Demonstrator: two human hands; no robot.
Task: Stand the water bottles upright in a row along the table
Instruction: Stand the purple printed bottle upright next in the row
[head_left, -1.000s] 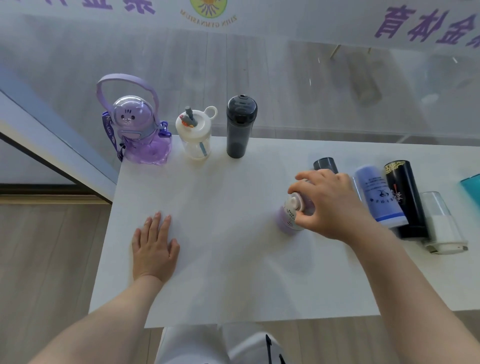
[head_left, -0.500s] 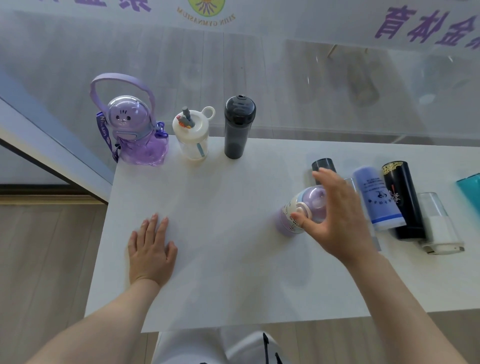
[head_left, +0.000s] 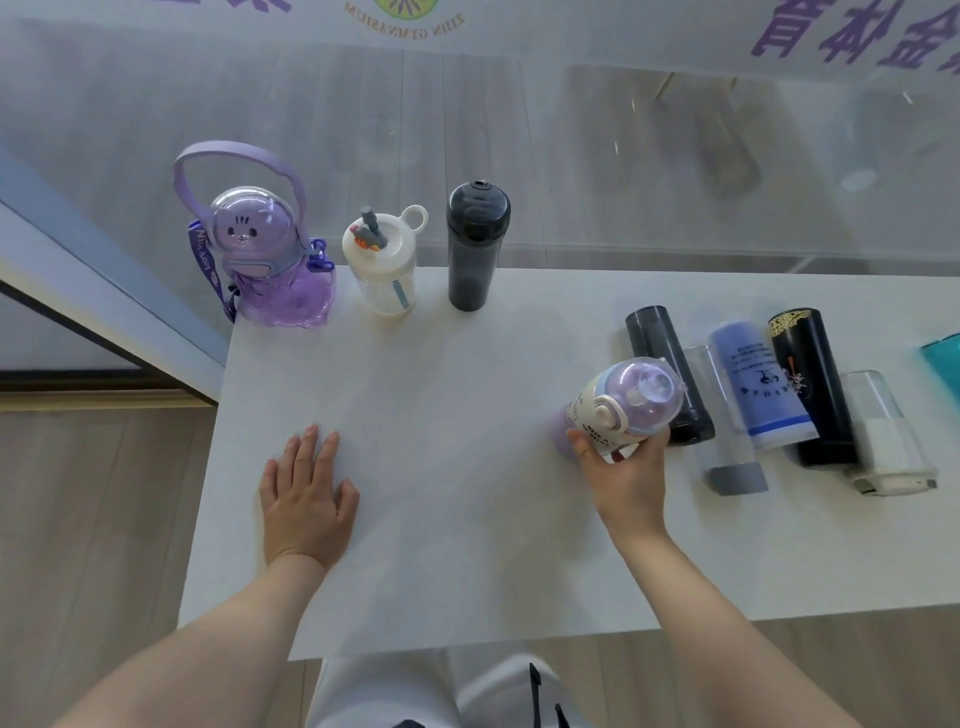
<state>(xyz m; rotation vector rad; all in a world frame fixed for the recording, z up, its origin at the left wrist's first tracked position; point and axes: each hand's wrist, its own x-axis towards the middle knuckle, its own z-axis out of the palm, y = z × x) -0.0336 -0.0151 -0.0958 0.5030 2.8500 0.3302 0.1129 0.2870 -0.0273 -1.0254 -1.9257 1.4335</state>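
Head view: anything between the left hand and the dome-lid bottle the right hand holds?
Nothing: in the head view only bare table lies between the left hand and the dome-lid bottle.

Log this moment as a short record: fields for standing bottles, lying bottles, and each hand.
standing: purple bear bottle, white-lid cup, dark grey bottle, in a row at the far edge of the table
lying: smoky bottle, clear tumbler, blue bottle, black bottle, clear white-capped bottle
right hand: grips lilac dome-lid bottle
left hand: flat on table
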